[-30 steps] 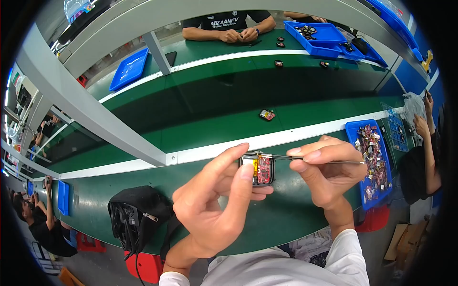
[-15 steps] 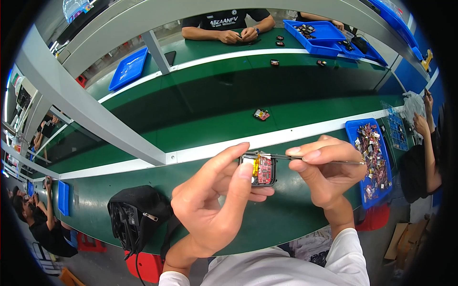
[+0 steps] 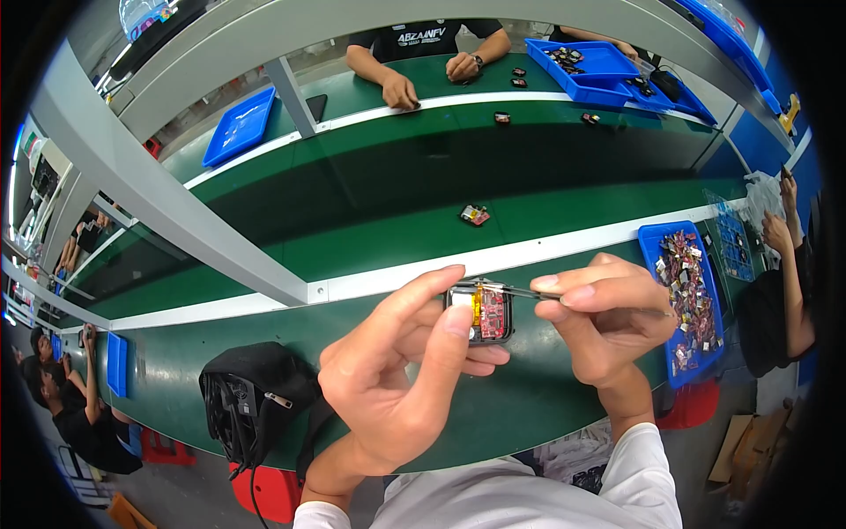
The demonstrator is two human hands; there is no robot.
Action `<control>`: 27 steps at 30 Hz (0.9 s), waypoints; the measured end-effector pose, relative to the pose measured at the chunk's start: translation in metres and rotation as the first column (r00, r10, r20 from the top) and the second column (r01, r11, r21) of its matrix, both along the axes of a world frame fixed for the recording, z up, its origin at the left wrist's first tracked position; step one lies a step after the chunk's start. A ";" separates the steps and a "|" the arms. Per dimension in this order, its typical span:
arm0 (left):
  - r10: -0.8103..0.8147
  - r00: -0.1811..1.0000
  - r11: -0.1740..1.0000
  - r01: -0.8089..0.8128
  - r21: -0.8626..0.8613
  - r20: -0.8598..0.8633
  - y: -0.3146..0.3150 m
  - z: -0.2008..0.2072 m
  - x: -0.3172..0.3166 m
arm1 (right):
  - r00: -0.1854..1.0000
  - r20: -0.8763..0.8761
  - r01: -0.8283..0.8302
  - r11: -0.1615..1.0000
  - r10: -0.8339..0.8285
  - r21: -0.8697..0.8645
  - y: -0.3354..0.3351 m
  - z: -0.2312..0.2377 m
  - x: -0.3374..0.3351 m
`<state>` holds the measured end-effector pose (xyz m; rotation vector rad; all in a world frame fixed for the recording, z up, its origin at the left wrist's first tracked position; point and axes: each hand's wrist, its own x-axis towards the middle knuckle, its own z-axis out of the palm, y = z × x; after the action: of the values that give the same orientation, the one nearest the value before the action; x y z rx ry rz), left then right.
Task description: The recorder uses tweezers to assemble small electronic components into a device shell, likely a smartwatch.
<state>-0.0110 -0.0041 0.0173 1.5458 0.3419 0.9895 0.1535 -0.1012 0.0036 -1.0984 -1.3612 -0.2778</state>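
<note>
My left hand [image 3: 397, 370] grips a small black device case [image 3: 505, 338] by its edges, thumb on its inner face and fingers behind. Inside the case show a red circuit board [image 3: 493, 316], yellow tape [image 3: 477, 309] and a silvery-white part beside my thumb. Between the thumb and fingers of my right hand [image 3: 608, 317] is a pair of metal tweezers [image 3: 529, 293], held nearly level. The tips reach over the upper edge of the case; what they touch there is too small to make out.
A blue tray [image 3: 674, 375] of small red boards with wires stands at the right. On the left lies a black bag [image 3: 256, 397]. Beyond a white rail, a green conveyor belt [image 3: 370, 229] carries several small devices. Across it sits a co-worker [image 3: 423, 53]; a grey post [image 3: 176, 194] slants at left.
The devices on the belt have shifted slightly left. The co-worker opposite has parted their hands, one reaching to the belt's edge. My tweezers have angled slightly; both hands keep their hold.
</note>
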 end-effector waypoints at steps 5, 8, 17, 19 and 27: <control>-0.009 1.000 0.999 0.010 0.032 -0.002 0.001 -0.001 0.000 | 0.999 0.026 0.029 1.000 -0.030 0.005 0.000 0.001 0.000; -0.018 0.999 0.999 0.019 0.046 -0.028 0.002 -0.001 -0.001 | 0.992 0.115 0.052 0.998 -0.048 -0.038 -0.005 0.006 0.002; 0.005 1.000 0.997 -0.003 0.077 -0.030 0.002 -0.003 -0.003 | 0.949 0.308 0.078 0.997 -0.068 -0.020 -0.014 0.008 0.003; 0.004 1.000 0.999 -0.002 0.054 -0.030 0.002 -0.002 -0.003 | 0.945 0.321 0.074 0.997 -0.064 -0.019 -0.015 0.009 0.003; -0.017 1.000 0.997 0.019 0.077 -0.024 0.004 -0.004 -0.006 | 0.963 0.264 0.061 0.997 -0.049 -0.037 -0.016 0.009 0.001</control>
<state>-0.0169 0.0004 0.0137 1.6287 0.3085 0.9816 0.1541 -0.1171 0.0128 -1.1679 -1.5797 -0.4489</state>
